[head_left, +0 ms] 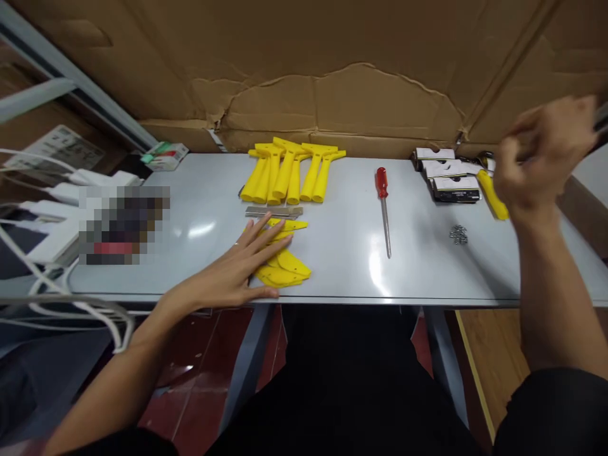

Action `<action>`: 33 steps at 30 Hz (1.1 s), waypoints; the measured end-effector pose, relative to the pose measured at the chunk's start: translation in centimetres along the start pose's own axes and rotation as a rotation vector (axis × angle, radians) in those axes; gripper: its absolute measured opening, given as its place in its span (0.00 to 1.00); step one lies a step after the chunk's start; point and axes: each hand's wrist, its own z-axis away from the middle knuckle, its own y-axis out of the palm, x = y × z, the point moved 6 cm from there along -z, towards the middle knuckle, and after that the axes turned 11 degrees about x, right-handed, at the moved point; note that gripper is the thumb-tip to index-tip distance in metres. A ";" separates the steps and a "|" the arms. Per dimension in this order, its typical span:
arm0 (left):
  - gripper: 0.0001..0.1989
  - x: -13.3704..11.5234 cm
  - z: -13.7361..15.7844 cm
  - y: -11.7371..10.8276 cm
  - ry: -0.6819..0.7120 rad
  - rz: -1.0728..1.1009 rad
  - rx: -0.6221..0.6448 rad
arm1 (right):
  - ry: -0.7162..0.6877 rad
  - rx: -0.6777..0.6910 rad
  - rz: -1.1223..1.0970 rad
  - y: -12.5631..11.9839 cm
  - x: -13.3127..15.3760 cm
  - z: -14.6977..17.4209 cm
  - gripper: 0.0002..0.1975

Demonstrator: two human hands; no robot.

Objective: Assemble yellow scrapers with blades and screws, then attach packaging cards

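My left hand [232,266] lies with fingers spread over a small heap of flat yellow plastic pieces [287,271], covering part of it. Thin metal blades [268,211] lie just beyond its fingertips. Behind these, several yellow T-shaped scraper handles [285,174] are bunched together. A red-handled screwdriver [382,187] rests on the table, its shaft toward me. On the right, my right hand [544,155] is raised above the table, blurred, with curled fingers; what they hold, if anything, cannot be made out. Below and left of it sits a small pile of screws [458,235].
Black-and-white packets [451,183] are stacked at the back right, beside a yellow-handled tool [493,196]. A small box [166,156] stands back left. White cables and plugs [61,221] crowd the left end. A cardboard wall [332,107] backs the grey table [342,253].
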 end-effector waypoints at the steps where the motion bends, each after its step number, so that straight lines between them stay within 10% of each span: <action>1: 0.50 0.2 -0.3 0.4 -0.013 0.008 -0.013 | -0.049 -0.059 -0.002 1.4 2.0 1.0 0.03; 6: 0.44 0.2 -1.9 1.1 -0.023 0.062 -0.028 | -0.284 0.178 -0.104 7.4 8.8 4.8 0.06; 13: 0.38 0.4 -0.5 -0.6 0.020 0.188 -0.176 | -0.486 0.265 -0.076 7.6 12.4 7.3 0.04; 17: 0.20 2.4 1.1 -2.9 -0.030 0.130 -0.432 | -0.731 0.343 -0.141 8.4 18.6 10.1 0.08; 23: 0.14 3.1 0.2 -2.9 -0.043 0.101 -0.417 | -0.889 0.636 -0.141 12.4 27.5 14.1 0.25; 33: 0.17 3.4 1.0 -2.3 -0.003 -0.262 -0.340 | -1.012 0.682 0.037 12.9 29.0 14.3 0.20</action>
